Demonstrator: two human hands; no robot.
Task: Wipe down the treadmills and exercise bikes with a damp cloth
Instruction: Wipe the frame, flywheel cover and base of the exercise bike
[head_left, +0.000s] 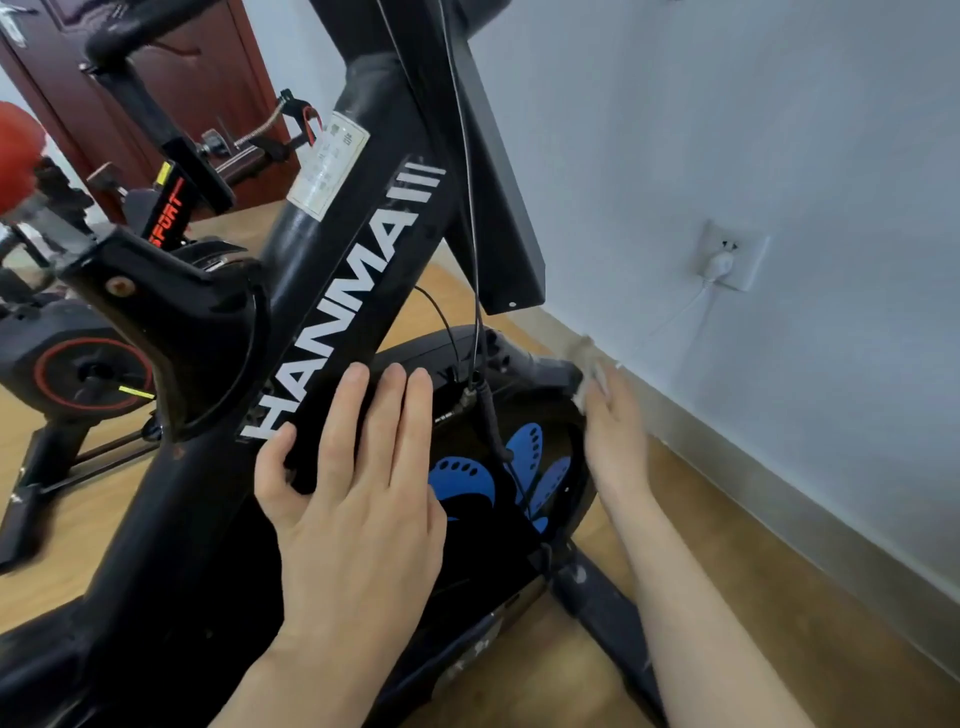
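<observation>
Head: left fingers (347, 415) flat on frame (291, 260)

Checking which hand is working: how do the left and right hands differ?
Left hand lies flat, fingers straight, on the frame; right hand reaches the flywheel guard's front. Left hand is empty and sharp; right hand is blurred, cloth at its fingertips. Both are at one bike.

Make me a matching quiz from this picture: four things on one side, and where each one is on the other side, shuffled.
Things:
1. left hand
2. cloth
3. white plug
4. white label

Places:
A. in the wall socket
B. high on the bike frame
C. flat on the frame beside the HANMA lettering
D. at the right hand, by the front end of the wheel guard

Pairs: 1-C, 2-D, 3-A, 4-B
</observation>
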